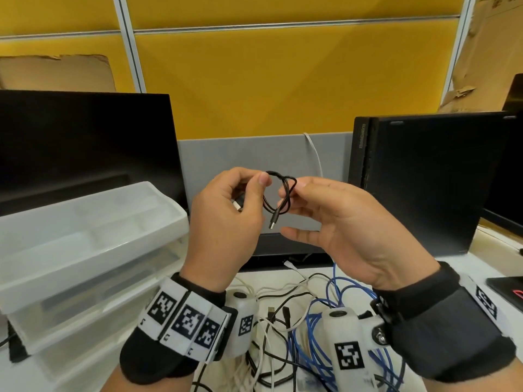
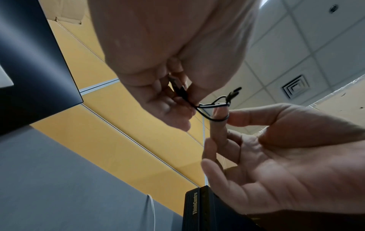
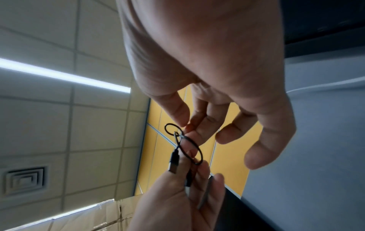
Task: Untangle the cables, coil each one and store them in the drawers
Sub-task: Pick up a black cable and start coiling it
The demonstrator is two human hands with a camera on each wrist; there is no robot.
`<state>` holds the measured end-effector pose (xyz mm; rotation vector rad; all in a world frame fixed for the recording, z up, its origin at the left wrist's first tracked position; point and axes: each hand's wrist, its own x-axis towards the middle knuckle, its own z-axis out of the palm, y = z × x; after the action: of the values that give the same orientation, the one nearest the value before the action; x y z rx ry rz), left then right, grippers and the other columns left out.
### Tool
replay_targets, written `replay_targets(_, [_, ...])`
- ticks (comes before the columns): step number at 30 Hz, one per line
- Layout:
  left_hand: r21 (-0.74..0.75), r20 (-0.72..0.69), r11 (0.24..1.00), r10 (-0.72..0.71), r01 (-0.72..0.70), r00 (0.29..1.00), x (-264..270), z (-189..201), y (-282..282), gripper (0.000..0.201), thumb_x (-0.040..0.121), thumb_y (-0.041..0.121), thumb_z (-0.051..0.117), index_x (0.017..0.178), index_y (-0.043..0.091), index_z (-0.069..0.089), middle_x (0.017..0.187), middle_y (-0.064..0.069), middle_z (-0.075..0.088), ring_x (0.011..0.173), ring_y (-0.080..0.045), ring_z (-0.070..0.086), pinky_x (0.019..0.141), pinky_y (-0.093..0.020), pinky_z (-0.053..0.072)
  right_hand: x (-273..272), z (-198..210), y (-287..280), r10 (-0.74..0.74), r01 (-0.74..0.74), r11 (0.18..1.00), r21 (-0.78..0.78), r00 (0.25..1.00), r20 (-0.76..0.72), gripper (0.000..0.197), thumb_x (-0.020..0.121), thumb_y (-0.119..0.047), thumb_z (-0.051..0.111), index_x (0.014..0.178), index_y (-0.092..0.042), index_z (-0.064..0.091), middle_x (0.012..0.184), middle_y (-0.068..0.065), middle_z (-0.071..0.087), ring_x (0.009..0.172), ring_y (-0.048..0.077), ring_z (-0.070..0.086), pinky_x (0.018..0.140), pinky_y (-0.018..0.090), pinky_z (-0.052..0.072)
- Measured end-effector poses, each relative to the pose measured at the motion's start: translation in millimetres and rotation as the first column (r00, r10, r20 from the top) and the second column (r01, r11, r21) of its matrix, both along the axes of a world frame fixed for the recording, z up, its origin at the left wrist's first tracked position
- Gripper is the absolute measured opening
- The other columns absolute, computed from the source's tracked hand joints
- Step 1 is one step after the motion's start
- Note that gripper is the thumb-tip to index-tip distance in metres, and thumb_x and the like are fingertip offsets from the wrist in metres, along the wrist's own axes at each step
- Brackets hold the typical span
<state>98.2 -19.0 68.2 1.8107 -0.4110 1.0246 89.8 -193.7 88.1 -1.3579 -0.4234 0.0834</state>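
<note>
Both hands are up in front of the chest, working one short black cable (image 1: 278, 193) that has been lifted clear of the pile. The left hand (image 1: 226, 219) has its grip clamped on the cable, thumb and fingers pinching the strands near one plug, which the left wrist view shows tucked between its fingers. The right hand (image 1: 339, 227) pinches the other side of the small loop with thumb and forefinger, its remaining fingers spread loosely; one turn of the cable rings its fingertip. A USB plug (image 1: 273, 223) hangs free below the loop, between the two hands.

To my eye the step in hand is the coiling of this one cable: it is already free of the others and wound into a couple of small turns. What seems to come next is tucking the loose plug end into the coil so it holds, then carrying it to the clear plastic drawers (image 1: 85, 236) standing on the table (image 1: 467, 267) to the left, whose top tray looks open.

Most of the job is left. Below the wrists, on the table, a tangle of blue (image 1: 311, 329), white (image 1: 271, 329) and black (image 1: 280, 304) cables lies knotted together, untouched for now.
</note>
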Motion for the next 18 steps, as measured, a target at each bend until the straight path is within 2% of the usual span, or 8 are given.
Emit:
replay_targets(2, [-0.011, 0.001, 1.0, 0.012, -0.012, 1.0, -2, 2, 0, 0.015, 0.104, 0.029, 0.062, 0.099, 0.024, 0.075, 0.079, 0.006, 0.07, 0.076, -0.017, 0.069, 0.065, -0.045, 0.06, -2, 0, 0, 0.054, -0.052, 0.998, -0.045, 0.997, 0.046, 0.02, 0.102, -0.023, 0.06, 0.101, -0.013, 0.078, 0.105, 0.001, 0.074, 0.117, 0.025, 0.064, 0.106, 0.06, 0.053])
replay_targets(4, [-0.027, -0.012, 1.0, 0.0, -0.001, 1.0, -3, 3, 2, 0.015, 0.104, 0.028, 0.062, 0.099, 0.023, 0.075, 0.079, 0.006, 0.072, 0.075, -0.017, 0.07, 0.063, -0.044, 0.061, -3, 0, 1, 0.099, -0.092, 0.991, -0.095, 0.992, 0.073, 0.025, 0.098, -0.026, 0.066, 0.108, -0.005, 0.073, 0.107, -0.001, 0.073, 0.121, 0.023, 0.066, 0.104, 0.057, 0.056])
replay_targets(7, [-0.066, -0.042, 0.996, -0.06, 0.058, 0.997, -6, 5, 2, 0.016, 0.104, 0.026, 0.061, 0.101, 0.019, 0.075, 0.086, 0.002, 0.072, 0.082, -0.016, 0.071, 0.063, -0.034, 0.064, -2, -4, 6, 0.056, -0.03, 0.982, -0.188, 0.99, 0.132, 0.013, 0.097, -0.023, 0.071, 0.106, -0.013, 0.071, 0.099, -0.005, 0.07, 0.101, 0.01, 0.071, 0.101, 0.051, 0.059])
replay_targets(9, [-0.126, -0.071, 0.987, -0.11, 0.1, 0.991, -8, 7, 1, 0.018, 0.103, 0.026, 0.06, 0.103, 0.016, 0.075, 0.087, -0.003, 0.071, 0.083, -0.012, 0.07, 0.064, -0.028, 0.063, 1, -6, 8, -0.016, 0.054, 0.975, -0.215, 0.985, 0.174, 0.004, 0.098, -0.018, 0.071, 0.101, -0.019, 0.073, 0.096, -0.003, 0.067, 0.093, 0.012, 0.069, 0.095, 0.047, 0.062])
replay_targets(10, [-0.179, -0.089, 0.975, -0.148, 0.131, 0.985, -9, 9, 2, 0.019, 0.104, 0.027, 0.06, 0.103, 0.015, 0.075, 0.088, -0.002, 0.071, 0.084, -0.012, 0.07, 0.064, -0.027, 0.063, 3, -7, 8, -0.04, 0.076, 0.977, -0.198, 0.982, 0.183, 0.007, 0.098, -0.015, 0.071, 0.102, -0.02, 0.075, 0.094, 0.0, 0.066, 0.09, 0.015, 0.069, 0.091, 0.043, 0.064])
replay_targets(12, [-0.316, -0.123, 0.926, -0.255, 0.205, 0.959, -10, 14, 4, 0.021, 0.104, 0.027, 0.059, 0.104, 0.013, 0.075, 0.091, 0.001, 0.072, 0.086, -0.012, 0.069, 0.067, -0.026, 0.062, 5, -7, 5, -0.067, 0.098, 0.984, -0.151, 0.977, 0.202, 0.017, 0.098, -0.009, 0.07, 0.108, -0.02, 0.078, 0.088, 0.005, 0.064, 0.083, 0.017, 0.068, 0.082, 0.035, 0.064])
replay_targets(14, [-0.449, -0.138, 0.851, -0.366, 0.271, 0.92, -10, 18, 7, 0.022, 0.104, 0.027, 0.058, 0.101, 0.011, 0.074, 0.092, 0.0, 0.071, 0.086, -0.012, 0.066, 0.068, -0.025, 0.06, 7, -6, 0, -0.145, 0.2, 0.962, -0.185, 0.951, 0.274, 0.02, 0.097, -0.009, 0.071, 0.11, -0.023, 0.077, 0.081, 0.006, 0.065, 0.076, 0.015, 0.068, 0.08, 0.031, 0.064])
replay_targets(18, [-0.585, -0.155, 0.717, -0.556, 0.378, 0.817, -10, 19, 5, 0.021, 0.103, 0.027, 0.057, 0.099, 0.012, 0.071, 0.091, -0.003, 0.066, 0.087, -0.012, 0.064, 0.07, -0.025, 0.06, 13, -9, -5, -0.323, 0.451, 0.861, -0.237, 0.843, 0.43, 0.007, 0.096, -0.019, 0.075, 0.094, -0.026, 0.078, 0.084, 0.001, 0.072, 0.071, 0.015, 0.062, 0.071, 0.021, 0.055])
